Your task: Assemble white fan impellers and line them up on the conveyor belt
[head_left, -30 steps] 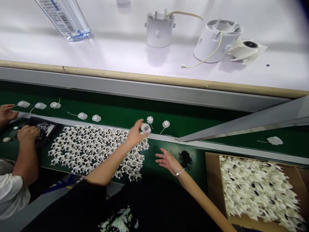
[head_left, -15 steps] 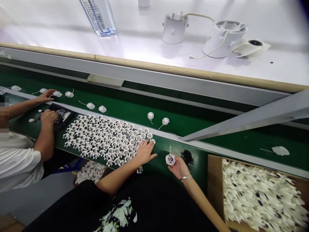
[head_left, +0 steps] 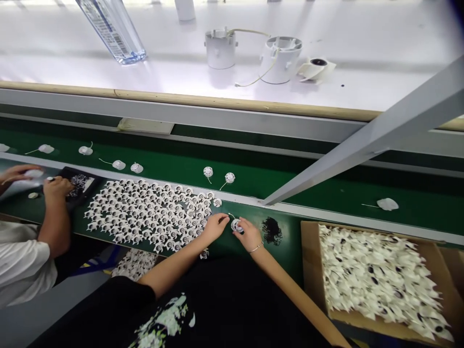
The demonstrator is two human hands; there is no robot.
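Note:
My right hand [head_left: 247, 234], a thin bracelet at its wrist, pinches a small white fan part [head_left: 236, 225] just above the green table. My left hand [head_left: 214, 225] meets it from the left, fingertips closed on the part's thin wire. Beside my left hand spreads a field of several small white fan parts [head_left: 148, 214]. A small heap of black bits [head_left: 271, 230] lies right of my right hand.
A cardboard box [head_left: 377, 275] full of white fan blades stands at the right. More white parts [head_left: 218, 175] ride the green belt beyond a metal rail. A co-worker's hands [head_left: 54, 186] work at a black tray on the left. White housings [head_left: 253, 53] and a bottle stand on the far white table.
My left hand left the field of parts and came right to meet my right hand. My right hand moved slightly up and left with the fan part. The view shifted.

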